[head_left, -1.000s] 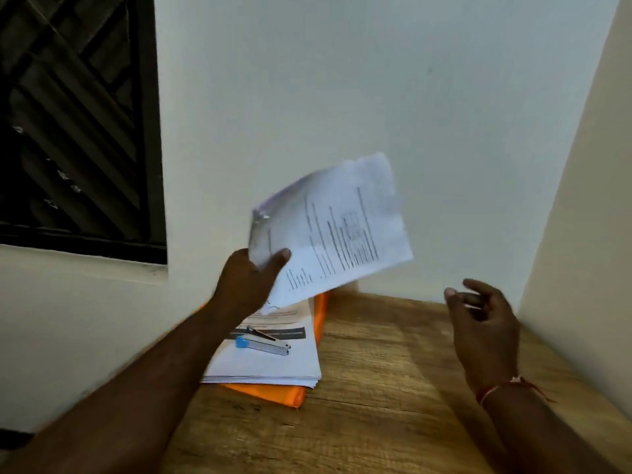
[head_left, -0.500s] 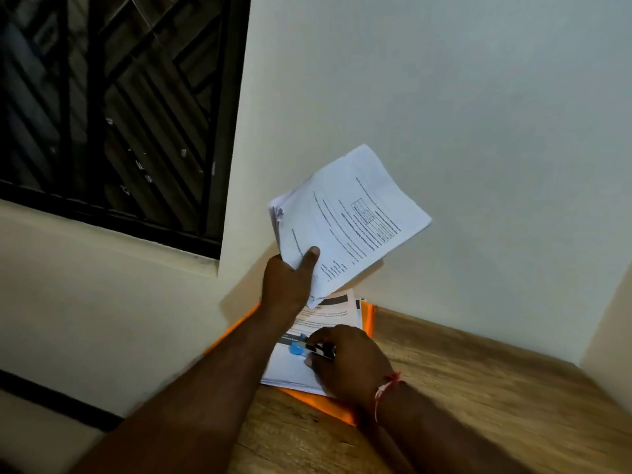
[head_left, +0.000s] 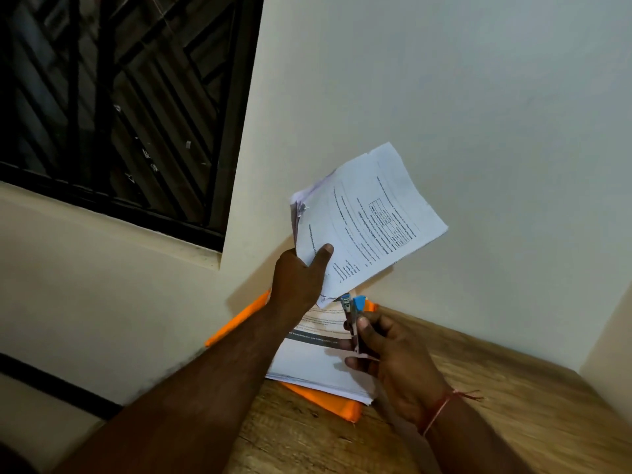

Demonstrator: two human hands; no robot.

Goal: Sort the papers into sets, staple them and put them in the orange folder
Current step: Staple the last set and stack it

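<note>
Pale plastered wall point(head_left: 478, 131) and a dark grilled window point(head_left: 119, 97) back the brown wooden desk point(head_left: 513, 422). Above it the left hand point(head_left: 299, 282) pinches a set of printed white sheets point(head_left: 369, 220), thumb on top, fingers hidden behind; the right hand point(head_left: 393, 357) curls round a small blue-and-steel stapler point(head_left: 352, 313) just under the set's lower corner. Stapling looks about to begin. A thick pile of white papers point(head_left: 307, 364) lies on the closed orange folder point(head_left: 328, 401) by the wall, so much sorting and all filing remain; that pile blocks the folder
</note>
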